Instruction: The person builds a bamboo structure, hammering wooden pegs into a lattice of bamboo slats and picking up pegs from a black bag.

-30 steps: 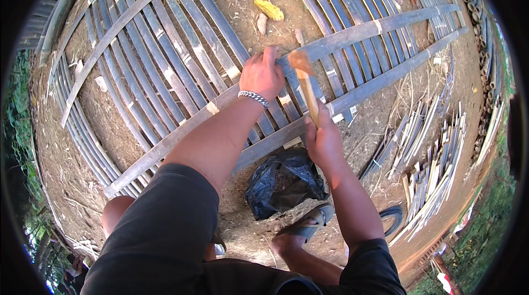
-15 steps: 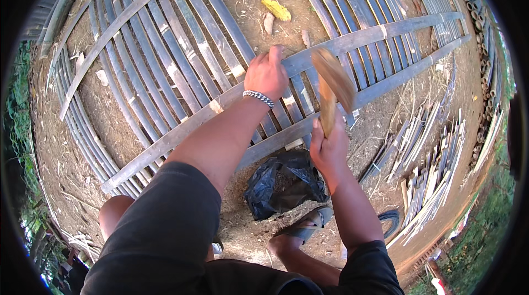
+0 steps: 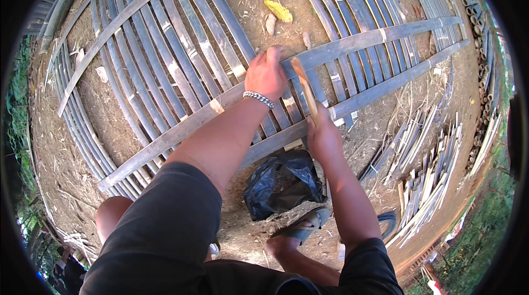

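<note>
My left hand (image 3: 265,76), a chain bracelet at its wrist, is closed over a bamboo slat (image 3: 228,17) where it meets the long upper crosspiece (image 3: 352,43) of a bamboo lattice. Its fingertips are partly hidden, so anything small between them cannot be made out. In my right hand (image 3: 324,139) is a wooden mallet (image 3: 306,85), gripped by the handle and seen nearly edge-on. It points up and slightly left, above the lattice just right of my left hand. A lower crosspiece (image 3: 275,139) runs beneath both arms.
A black plastic bag (image 3: 284,185) lies open near my sandalled foot (image 3: 303,229). Thin bamboo strips (image 3: 430,179) are piled at right, beside a dark coil (image 3: 387,223). A yellow leaf (image 3: 279,11) rests on the dirt beyond, and stacked bamboo poles (image 3: 485,69) line the far right.
The mallet has swung left and turned from broad side to nearly edge-on, my right hand shifting slightly up with it. My left hand stays in place on the bamboo.
</note>
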The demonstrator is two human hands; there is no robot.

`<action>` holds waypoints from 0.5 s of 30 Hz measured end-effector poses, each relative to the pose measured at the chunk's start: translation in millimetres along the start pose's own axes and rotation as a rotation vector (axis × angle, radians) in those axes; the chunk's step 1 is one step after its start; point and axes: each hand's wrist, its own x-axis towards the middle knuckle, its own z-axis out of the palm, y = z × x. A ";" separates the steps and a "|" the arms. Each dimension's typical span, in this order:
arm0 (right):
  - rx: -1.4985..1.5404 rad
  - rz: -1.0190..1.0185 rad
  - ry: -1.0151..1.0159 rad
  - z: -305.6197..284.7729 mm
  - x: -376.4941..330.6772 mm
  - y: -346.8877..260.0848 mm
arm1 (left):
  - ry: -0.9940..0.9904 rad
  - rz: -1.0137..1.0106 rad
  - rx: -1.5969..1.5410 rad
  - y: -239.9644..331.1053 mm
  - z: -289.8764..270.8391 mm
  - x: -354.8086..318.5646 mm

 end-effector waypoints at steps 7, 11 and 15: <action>0.227 -0.427 0.316 5.8 -8.2 13.3 | -0.023 -0.087 0.060 0.2 -2.4 0.7; 0.074 -0.023 0.137 5.9 10.5 5.6 | -0.017 -0.081 0.059 -0.2 -3.7 0.9; 0.249 -0.034 0.380 4.8 -14.6 22.4 | -0.045 -0.054 0.069 -4.5 -2.6 1.1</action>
